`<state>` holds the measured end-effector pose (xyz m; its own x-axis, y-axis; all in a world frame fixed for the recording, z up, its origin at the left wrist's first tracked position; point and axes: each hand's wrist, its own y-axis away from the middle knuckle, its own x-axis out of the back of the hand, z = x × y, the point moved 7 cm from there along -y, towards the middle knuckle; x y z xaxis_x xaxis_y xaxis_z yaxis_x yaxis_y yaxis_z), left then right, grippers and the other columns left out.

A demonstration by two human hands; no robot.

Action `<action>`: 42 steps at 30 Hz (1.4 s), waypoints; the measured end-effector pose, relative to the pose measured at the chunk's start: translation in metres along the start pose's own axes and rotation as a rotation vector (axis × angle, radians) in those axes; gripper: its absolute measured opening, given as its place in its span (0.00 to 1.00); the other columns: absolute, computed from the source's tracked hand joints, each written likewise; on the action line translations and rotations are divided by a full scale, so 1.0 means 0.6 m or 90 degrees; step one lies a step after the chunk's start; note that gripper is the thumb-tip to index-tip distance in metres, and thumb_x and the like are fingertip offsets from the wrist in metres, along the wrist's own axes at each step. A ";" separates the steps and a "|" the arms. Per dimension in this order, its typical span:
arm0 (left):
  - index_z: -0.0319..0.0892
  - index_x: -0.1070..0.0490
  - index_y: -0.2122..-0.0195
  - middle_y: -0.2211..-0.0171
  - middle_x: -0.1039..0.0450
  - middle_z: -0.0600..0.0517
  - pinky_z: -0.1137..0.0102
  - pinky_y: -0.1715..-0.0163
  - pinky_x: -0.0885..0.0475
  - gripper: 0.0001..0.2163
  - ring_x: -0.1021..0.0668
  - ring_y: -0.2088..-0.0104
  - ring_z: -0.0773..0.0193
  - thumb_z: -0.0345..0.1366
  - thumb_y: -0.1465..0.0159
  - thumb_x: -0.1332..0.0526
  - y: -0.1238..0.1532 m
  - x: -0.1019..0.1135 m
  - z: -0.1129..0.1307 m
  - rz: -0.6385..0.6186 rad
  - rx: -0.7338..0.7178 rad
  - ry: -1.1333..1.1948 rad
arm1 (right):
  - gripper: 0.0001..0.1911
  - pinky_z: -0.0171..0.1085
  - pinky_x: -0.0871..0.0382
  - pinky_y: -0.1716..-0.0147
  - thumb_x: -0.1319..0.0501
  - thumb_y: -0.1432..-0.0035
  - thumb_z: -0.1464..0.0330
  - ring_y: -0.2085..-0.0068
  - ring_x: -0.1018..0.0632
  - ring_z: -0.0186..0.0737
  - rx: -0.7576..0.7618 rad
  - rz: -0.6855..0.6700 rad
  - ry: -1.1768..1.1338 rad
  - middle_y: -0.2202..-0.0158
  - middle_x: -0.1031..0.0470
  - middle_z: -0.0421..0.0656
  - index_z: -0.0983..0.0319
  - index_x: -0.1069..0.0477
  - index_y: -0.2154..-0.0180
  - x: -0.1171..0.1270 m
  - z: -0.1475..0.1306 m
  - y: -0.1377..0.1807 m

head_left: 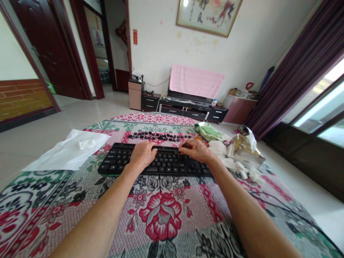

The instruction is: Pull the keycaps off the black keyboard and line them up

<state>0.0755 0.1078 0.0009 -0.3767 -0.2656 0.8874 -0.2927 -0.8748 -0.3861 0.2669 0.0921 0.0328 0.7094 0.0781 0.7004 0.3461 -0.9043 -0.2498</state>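
A black keyboard (161,164) lies flat on the patterned tablecloth in front of me. My left hand (142,153) rests over its left-middle part, with the fingers curled towards the back edge and the thumb pointing right. My right hand (197,149) is above the keyboard's right half, thumb and fingers pinched near the back rows of keys. A small dark piece (186,144) shows at those fingers; its kind is unclear. Behind the keyboard, several loose black keycaps (161,137) are scattered in a long band.
White paper (64,150) with a crumpled tissue (86,144) lies at left. At right are a green packet (209,131), an opened tissue pack (245,152) and crumpled tissues (242,169). A black cable (292,211) runs off the tablecloth (161,218) at right.
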 end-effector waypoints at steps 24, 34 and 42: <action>0.42 0.27 0.56 0.59 0.25 0.47 0.65 0.52 0.33 0.14 0.25 0.57 0.57 0.37 0.40 0.46 -0.001 -0.002 -0.001 -0.006 0.004 -0.011 | 0.13 0.32 0.33 0.72 0.47 0.44 0.60 0.73 0.27 0.33 -0.012 0.025 -0.081 0.74 0.28 0.39 0.62 0.33 0.70 -0.015 0.041 -0.018; 0.42 0.27 0.57 0.59 0.25 0.47 0.64 0.53 0.33 0.13 0.25 0.57 0.57 0.37 0.40 0.46 0.000 -0.001 -0.002 -0.005 0.002 0.000 | 0.13 0.32 0.35 0.73 0.45 0.45 0.59 0.74 0.30 0.32 -0.002 0.067 -0.067 0.76 0.30 0.38 0.63 0.32 0.69 -0.010 0.026 -0.009; 0.42 0.27 0.57 0.59 0.25 0.47 0.64 0.53 0.33 0.13 0.25 0.57 0.57 0.37 0.40 0.46 -0.001 0.000 -0.001 -0.007 0.004 0.002 | 0.12 0.33 0.37 0.72 0.44 0.44 0.60 0.74 0.31 0.33 0.049 0.098 0.070 0.77 0.30 0.40 0.63 0.31 0.71 -0.001 -0.015 -0.004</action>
<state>0.0749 0.1084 0.0011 -0.3757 -0.2546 0.8911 -0.2913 -0.8803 -0.3744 0.2603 0.0904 0.0388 0.6875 -0.1082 0.7181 0.2885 -0.8667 -0.4069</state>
